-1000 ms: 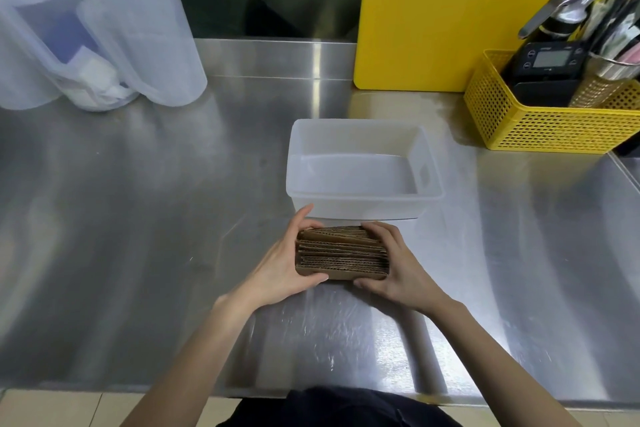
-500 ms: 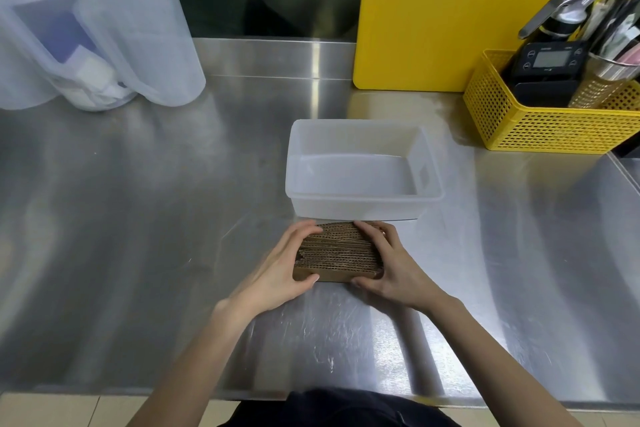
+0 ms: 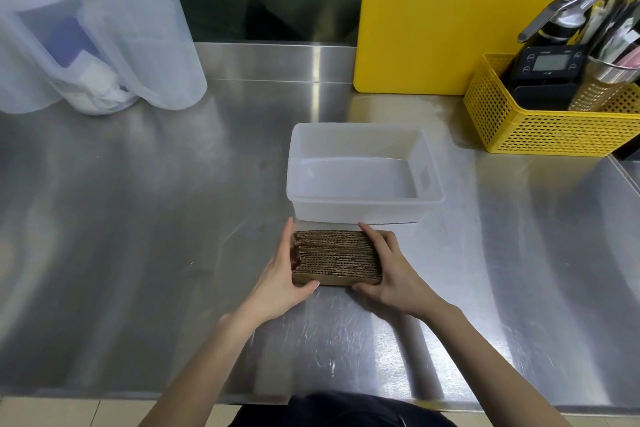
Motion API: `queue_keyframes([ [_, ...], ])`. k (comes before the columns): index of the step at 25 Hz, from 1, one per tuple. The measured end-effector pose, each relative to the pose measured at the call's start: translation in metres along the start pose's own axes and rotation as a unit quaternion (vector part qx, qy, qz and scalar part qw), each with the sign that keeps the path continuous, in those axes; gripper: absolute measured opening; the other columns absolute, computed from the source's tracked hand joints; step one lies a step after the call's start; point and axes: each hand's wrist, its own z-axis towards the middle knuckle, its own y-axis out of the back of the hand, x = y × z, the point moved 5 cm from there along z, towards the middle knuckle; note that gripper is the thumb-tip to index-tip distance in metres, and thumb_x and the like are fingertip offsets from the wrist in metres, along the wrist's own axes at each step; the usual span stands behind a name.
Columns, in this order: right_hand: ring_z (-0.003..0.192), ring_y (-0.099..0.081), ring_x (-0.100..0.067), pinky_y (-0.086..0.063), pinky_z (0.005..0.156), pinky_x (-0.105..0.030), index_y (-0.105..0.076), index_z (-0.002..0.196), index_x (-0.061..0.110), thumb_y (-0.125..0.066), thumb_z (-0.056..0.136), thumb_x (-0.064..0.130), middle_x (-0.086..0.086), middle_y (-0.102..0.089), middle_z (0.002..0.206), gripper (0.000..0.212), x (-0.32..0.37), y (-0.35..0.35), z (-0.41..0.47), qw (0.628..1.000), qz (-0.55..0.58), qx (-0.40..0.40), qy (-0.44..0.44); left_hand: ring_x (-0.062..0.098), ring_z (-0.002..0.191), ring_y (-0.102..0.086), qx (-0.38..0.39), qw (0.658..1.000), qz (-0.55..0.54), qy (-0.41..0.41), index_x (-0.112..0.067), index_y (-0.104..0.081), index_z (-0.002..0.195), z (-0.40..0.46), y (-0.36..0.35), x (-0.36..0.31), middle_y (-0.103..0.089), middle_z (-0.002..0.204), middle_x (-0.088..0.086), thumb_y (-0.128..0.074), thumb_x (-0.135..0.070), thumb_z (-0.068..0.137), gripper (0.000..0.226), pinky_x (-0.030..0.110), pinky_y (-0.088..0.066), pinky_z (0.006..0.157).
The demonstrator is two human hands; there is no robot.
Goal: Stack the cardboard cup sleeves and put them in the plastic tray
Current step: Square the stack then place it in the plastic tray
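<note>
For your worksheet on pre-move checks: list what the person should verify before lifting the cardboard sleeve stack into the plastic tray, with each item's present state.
1. Brown corrugated cardboard sleeve stack squared up: ok, slightly ragged.
2. Left hand on the stack's left end: ok.
3. Right hand on its right end: ok.
4. Translucent white rectangular plastic tray empty: ok.
5. Tray directly beyond the stack: ok.
6. Grip firmness: cannot tell.
</note>
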Motion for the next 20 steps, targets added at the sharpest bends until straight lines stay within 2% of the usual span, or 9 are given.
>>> queue_keyframes([
  [2, 0.126, -0.040, -0.020, -0.022, 0.095, -0.003, -0.009, 0.145, 0.024, -0.069, 0.075, 0.013, -0.004, -0.024, 0.132, 0.093, 0.001, -0.001, 0.001, 1.000, -0.008, 0.001, 0.000, 0.002, 0.120, -0.036, -0.011, 1.000, -0.003, -0.002, -0.036, 0.014, 0.139, -0.001, -0.008, -0.003, -0.024, 0.134, -0.018, -0.067, -0.013, 0.078, 0.104, 0.003, -0.025, 0.090],
  [3, 0.127, -0.039, -0.021, -0.021, 0.097, -0.005, -0.008, 0.145, 0.024, -0.068, 0.076, 0.013, -0.008, -0.023, 0.134, 0.093, 0.001, -0.001, 0.002, 1.000, -0.013, 0.001, 0.001, 0.002, 0.123, -0.034, -0.015, 1.000, 0.005, -0.020, -0.044, 0.016, 0.134, -0.001, -0.011, -0.005, -0.023, 0.138, -0.017, -0.066, -0.013, 0.079, 0.103, 0.003, -0.025, 0.090],
  [5, 0.129, -0.039, -0.023, -0.021, 0.100, -0.008, -0.007, 0.145, 0.025, -0.067, 0.077, 0.013, -0.010, -0.022, 0.137, 0.092, -0.001, -0.001, 0.002, 1.000, -0.020, -0.001, 0.001, 0.003, 0.132, -0.025, -0.011, 0.997, 0.039, -0.064, -0.056, 0.014, 0.125, 0.001, -0.010, -0.010, -0.008, 0.151, -0.013, -0.064, -0.016, 0.080, 0.099, 0.012, -0.032, 0.101],
  [7, 0.129, -0.038, -0.022, -0.022, 0.101, -0.010, -0.006, 0.146, 0.026, -0.067, 0.077, 0.013, -0.010, -0.021, 0.139, 0.092, -0.001, -0.001, 0.002, 1.000, -0.018, -0.001, 0.001, 0.006, 0.129, -0.034, 0.008, 0.994, 0.080, -0.072, -0.060, 0.003, 0.125, 0.001, -0.008, -0.009, 0.004, 0.155, -0.012, -0.062, -0.020, 0.082, 0.088, 0.027, -0.045, 0.101],
  [9, 0.125, -0.039, -0.015, -0.023, 0.099, -0.008, -0.003, 0.146, 0.024, -0.068, 0.076, 0.011, -0.007, -0.025, 0.138, 0.096, -0.003, 0.000, 0.000, 1.000, 0.000, -0.003, -0.001, 0.005, 0.119, -0.041, 0.015, 0.994, 0.088, -0.063, -0.057, -0.004, 0.129, 0.001, -0.008, -0.007, 0.001, 0.154, -0.011, -0.062, -0.022, 0.083, 0.082, 0.029, -0.048, 0.098],
  [12, 0.110, -0.047, 0.006, -0.032, 0.098, -0.005, 0.004, 0.144, 0.025, -0.071, 0.074, 0.007, 0.009, -0.043, 0.125, 0.105, -0.011, 0.001, -0.005, 0.997, 0.073, -0.002, -0.018, 0.001, 0.126, -0.033, 0.014, 0.998, 0.031, -0.055, -0.047, -0.007, 0.136, 0.001, -0.009, -0.003, -0.014, 0.146, -0.014, -0.062, -0.015, 0.082, 0.084, 0.003, -0.037, 0.094],
  [13, 0.106, -0.049, 0.013, -0.034, 0.096, -0.002, 0.004, 0.144, 0.026, -0.072, 0.073, 0.007, 0.015, -0.045, 0.123, 0.105, -0.014, 0.000, -0.007, 0.996, 0.087, -0.002, -0.023, 0.000, 0.127, -0.029, 0.012, 0.999, 0.022, -0.045, -0.040, -0.005, 0.140, 0.001, -0.009, -0.001, -0.017, 0.142, -0.017, -0.063, -0.012, 0.081, 0.087, 0.000, -0.031, 0.094],
  [17, 0.109, -0.054, 0.001, -0.038, 0.093, -0.001, -0.019, 0.143, 0.021, -0.072, 0.073, 0.007, 0.009, -0.050, 0.123, 0.089, -0.016, 0.008, -0.008, 0.994, 0.100, -0.041, -0.029, -0.003, 0.122, -0.028, -0.007, 0.999, 0.017, -0.034, -0.027, -0.008, 0.144, 0.004, -0.004, -0.005, -0.025, 0.134, -0.017, -0.064, -0.010, 0.081, 0.086, 0.009, -0.020, 0.099],
  [20, 0.105, -0.052, 0.005, -0.035, 0.088, 0.003, -0.020, 0.143, 0.021, -0.073, 0.073, 0.005, 0.015, -0.048, 0.120, 0.089, -0.016, 0.015, -0.003, 0.992, 0.110, -0.055, -0.030, 0.001, 0.123, -0.032, -0.028, 0.998, 0.036, -0.052, -0.025, -0.017, 0.142, 0.012, 0.003, -0.012, -0.031, 0.142, -0.006, -0.067, -0.010, 0.078, 0.083, 0.012, -0.022, 0.100],
])
